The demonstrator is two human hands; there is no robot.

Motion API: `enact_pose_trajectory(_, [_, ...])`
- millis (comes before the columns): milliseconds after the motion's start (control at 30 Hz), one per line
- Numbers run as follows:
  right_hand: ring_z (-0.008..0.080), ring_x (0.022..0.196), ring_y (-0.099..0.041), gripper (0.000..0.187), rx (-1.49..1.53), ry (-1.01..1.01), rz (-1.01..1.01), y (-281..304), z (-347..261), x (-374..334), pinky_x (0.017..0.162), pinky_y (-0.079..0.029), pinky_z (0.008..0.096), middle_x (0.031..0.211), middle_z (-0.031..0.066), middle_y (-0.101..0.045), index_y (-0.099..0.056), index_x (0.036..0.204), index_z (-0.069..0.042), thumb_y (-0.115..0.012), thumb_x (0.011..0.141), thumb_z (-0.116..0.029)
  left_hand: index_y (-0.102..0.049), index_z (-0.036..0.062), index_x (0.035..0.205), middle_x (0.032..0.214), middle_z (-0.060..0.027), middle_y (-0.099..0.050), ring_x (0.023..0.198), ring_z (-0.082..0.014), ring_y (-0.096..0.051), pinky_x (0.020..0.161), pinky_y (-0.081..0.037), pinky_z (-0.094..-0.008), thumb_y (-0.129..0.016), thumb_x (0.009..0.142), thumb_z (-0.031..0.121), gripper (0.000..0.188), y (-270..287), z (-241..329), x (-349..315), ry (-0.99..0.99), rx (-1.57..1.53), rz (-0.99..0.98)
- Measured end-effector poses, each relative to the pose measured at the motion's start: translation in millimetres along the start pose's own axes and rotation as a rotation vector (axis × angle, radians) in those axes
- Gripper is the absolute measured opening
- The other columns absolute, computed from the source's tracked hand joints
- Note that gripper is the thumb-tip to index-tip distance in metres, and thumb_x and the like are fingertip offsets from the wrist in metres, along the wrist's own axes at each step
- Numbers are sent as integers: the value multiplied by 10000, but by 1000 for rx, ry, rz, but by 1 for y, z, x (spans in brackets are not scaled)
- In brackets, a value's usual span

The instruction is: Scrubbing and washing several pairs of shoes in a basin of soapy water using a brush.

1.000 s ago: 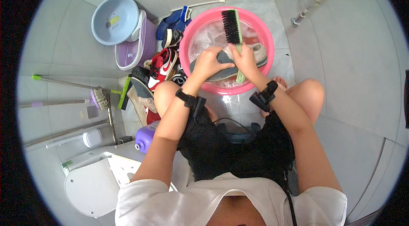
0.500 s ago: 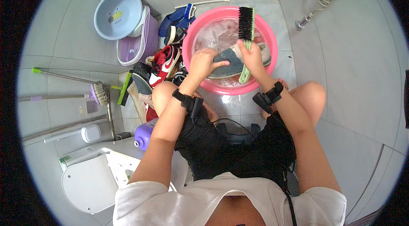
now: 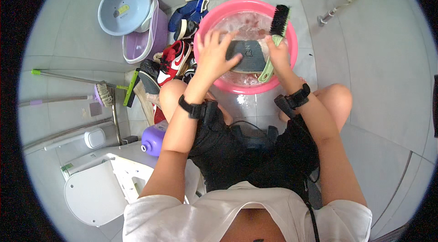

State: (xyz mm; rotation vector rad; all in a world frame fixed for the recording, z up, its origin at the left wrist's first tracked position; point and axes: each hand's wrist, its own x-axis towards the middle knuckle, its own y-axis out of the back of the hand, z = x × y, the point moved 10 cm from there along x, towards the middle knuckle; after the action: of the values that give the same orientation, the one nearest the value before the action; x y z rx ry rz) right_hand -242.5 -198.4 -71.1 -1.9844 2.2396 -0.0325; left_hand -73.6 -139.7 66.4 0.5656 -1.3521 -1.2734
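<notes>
Grey slipper (image 3: 248,57) is lying within pink basin (image 3: 292,55), its upper showing lettering and a small emblem. Left hand (image 3: 214,57) is reaching over, fingers spread open, contact unclear. Right hand (image 3: 280,59) is gripping green brush (image 3: 279,25), bristles farthest from the body.

1 shoe (image 3: 247,62) within tub (image 3: 292,55) rim | shoe pile (image 3: 174,62) left of tub | basin (image 3: 123,10) overlapping bucket (image 3: 160,37), left of pile

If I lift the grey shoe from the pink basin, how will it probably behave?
The grey shoe is probably slippery, since foamy water lies around it in the pink basin. Its pale fluffy part may squash easily and, if soaked, might make it heavy for its size.
</notes>
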Motion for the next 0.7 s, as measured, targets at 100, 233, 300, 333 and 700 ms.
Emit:
enact_pose_trajectory(100, [99,662,-514,155,161,-111,100,28,23,-3,595,-424,259,767,4,-576,-582,881,-36,-571,862,-189,-569,147,1025,1014,-94,-500,1037,-287,-453,944,-288,-503,-641,642,139,390,66,28,6,-105,-124,233])
enact_pose_trajectory(233, [103,749,-530,226,166,-251,70,45,30,-14,674,-444,270,851,15,-572,-548,991,-41,-568,873,-233,-579,145,777,882,-41,-503,827,-242,-502,849,-355,-416,-659,573,126,220,157,81,-20,-194,-88,431])
enact_pose_trajectory(300, [106,750,-528,231,112,-233,42,27,14,-20,676,-442,269,844,17,-573,-552,985,-43,-569,871,-242,-526,169,743,846,-10,-457,784,-217,-473,802,-376,-419,-639,604,131,182,194,100,-39,-341,-44,598])
enact_pose_trajectory(333, [109,762,-534,228,60,-243,57,27,12,-21,684,-446,272,847,20,-576,-554,982,-43,-565,872,-243,-475,179,722,835,3,-418,776,-211,-447,784,-385,-435,-612,629,118,177,208,120,-61,-605,5,806])
enact_pose_trajectory(700, [130,729,-577,227,161,-162,32,22,5,-10,635,-481,278,876,50,-585,-516,1029,-39,-529,890,-217,-415,187,827,915,-8,-310,910,-172,-370,806,-434,-339,-598,780,173,189,219,136,-51,-822,119,608])
